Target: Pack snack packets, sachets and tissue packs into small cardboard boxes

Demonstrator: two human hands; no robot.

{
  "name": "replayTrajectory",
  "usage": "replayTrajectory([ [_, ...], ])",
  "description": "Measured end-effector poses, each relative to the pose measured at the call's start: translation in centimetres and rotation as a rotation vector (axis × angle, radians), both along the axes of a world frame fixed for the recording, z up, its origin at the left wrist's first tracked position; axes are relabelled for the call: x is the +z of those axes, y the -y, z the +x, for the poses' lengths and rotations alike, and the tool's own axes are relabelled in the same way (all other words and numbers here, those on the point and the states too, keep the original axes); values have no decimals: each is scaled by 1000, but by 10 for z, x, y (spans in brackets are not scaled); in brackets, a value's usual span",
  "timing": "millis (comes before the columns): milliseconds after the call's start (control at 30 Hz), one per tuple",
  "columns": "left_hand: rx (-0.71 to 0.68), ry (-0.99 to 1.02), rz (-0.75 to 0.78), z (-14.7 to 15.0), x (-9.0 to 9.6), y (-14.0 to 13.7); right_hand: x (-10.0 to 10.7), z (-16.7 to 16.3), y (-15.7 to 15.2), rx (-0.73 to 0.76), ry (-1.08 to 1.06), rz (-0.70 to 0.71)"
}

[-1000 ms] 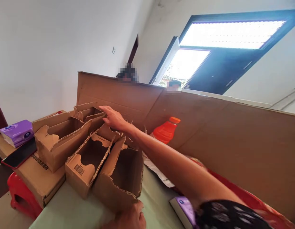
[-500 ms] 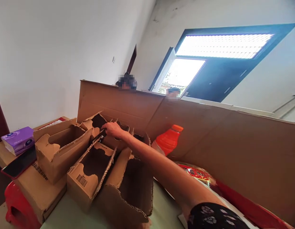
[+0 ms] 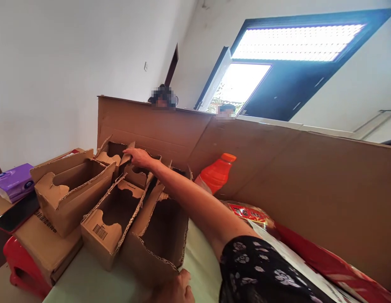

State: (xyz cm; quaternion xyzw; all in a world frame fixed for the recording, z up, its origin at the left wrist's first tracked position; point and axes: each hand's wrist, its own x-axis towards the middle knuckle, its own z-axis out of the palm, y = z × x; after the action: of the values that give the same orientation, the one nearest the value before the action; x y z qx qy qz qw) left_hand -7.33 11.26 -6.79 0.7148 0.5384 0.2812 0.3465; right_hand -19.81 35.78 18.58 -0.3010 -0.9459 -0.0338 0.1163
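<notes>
My right hand point(image 3: 140, 158) reaches across the open boxes, its fingers closed on the upper edge of a small cardboard box point(image 3: 108, 159) at the back left. Beneath its wrist lies another cut-open box point(image 3: 135, 177), partly hidden by the arm. At the bottom edge of the view, my left hand point(image 3: 178, 290) has its fingers curled at the lower front corner of the nearest cardboard box point(image 3: 151, 254); part of this hand is out of view. Between the two hands is a cardboard box with a barcode point(image 3: 99, 244).
Another open box point(image 3: 61, 210) stands on a closed carton point(image 3: 48, 244) at left, near a purple tissue pack point(image 3: 14, 181) and a dark phone point(image 3: 20, 210). A tall cardboard panel point(image 3: 277, 168) runs behind an orange-capped bottle point(image 3: 216, 173). Two people's heads show beyond it. A red stool point(image 3: 25, 265) stands lower left.
My right hand and the back-left box have shifted slightly, the box now sitting straighter. More of my left hand shows at the near box. The whole view has moved a little.
</notes>
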Motion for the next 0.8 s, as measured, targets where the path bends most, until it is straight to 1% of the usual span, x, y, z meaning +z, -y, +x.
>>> replayTrajectory([
  [100, 58, -27, 44, -2, 4, 1, 5, 20, 5, 5, -105, 22],
  [167, 72, -33, 73, -3, 6, 1, 11, 47, 8, 7, -207, 36],
  [233, 88, -37, 105, -4, 9, 2, 14, 87, 16, 48, -387, 31],
  [300, 111, -39, 144, -5, 10, 1, 5, 138, 33, 91, -598, 21],
  [367, 132, -41, 192, -7, 12, 1, -17, 196, 63, 69, -720, 28],
  [400, 140, -41, 219, -8, 12, 0, -34, 227, 83, 29, -724, 36],
  [433, 146, -42, 247, -9, 12, 0, -52, 257, 105, -19, -707, 48],
  [500, 153, -44, 301, -13, 12, -2, -92, 313, 156, -117, -649, 121],
  [567, 158, -51, 351, -18, 12, -6, -129, 359, 209, -185, -590, 207],
  [633, 158, -69, 398, -23, 12, -11, -159, 392, 255, -255, -550, 255],
  [700, 158, -100, 443, -27, 14, -15, -182, 412, 289, -311, -544, 248],
  [733, 158, -121, 463, -29, 16, -17, -192, 418, 301, -326, -551, 226],
  [800, 163, -175, 500, -32, 20, -18, -208, 424, 315, -331, -548, 150],
])
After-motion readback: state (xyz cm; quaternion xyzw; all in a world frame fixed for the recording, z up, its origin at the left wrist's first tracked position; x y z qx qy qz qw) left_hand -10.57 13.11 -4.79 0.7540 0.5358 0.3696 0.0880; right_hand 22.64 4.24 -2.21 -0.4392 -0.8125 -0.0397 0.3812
